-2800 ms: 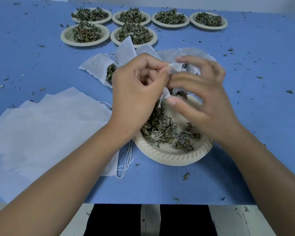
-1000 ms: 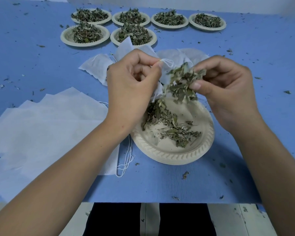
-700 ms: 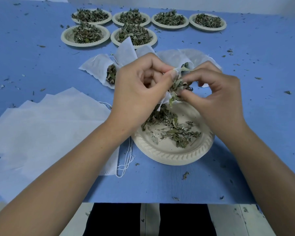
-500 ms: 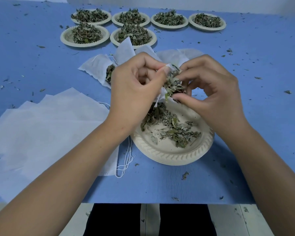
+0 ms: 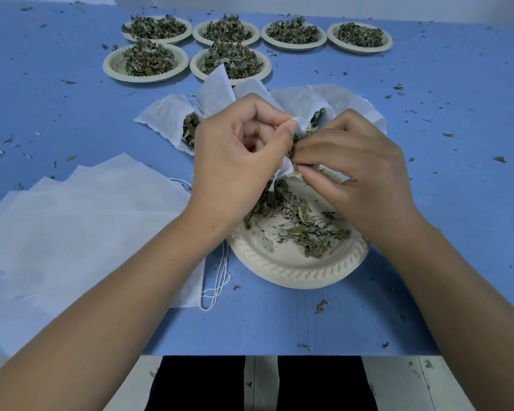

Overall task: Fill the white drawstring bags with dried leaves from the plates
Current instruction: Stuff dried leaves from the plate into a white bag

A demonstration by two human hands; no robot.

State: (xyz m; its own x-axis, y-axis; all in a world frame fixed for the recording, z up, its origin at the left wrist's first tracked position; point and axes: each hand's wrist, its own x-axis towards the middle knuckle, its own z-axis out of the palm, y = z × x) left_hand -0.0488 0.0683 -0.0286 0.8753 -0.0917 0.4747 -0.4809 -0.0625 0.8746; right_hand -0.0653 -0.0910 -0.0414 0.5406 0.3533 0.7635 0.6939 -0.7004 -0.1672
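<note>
6 plates behind, flat bags left

Soft, even, cool light is cast from above; faint shadows are thrown. Slight softness is seen throughout, and the edges are bowed by wide-angle distortion.

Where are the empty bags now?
In the head view, the empty bags lie flat on the left side of the table, just left of the near plate, with their strings toward it.

A small hand-packing workspace: a blue-covered table strewn with leaf crumbs, rows of plates heaped with dried leaves, flat white bags stacked.
</note>
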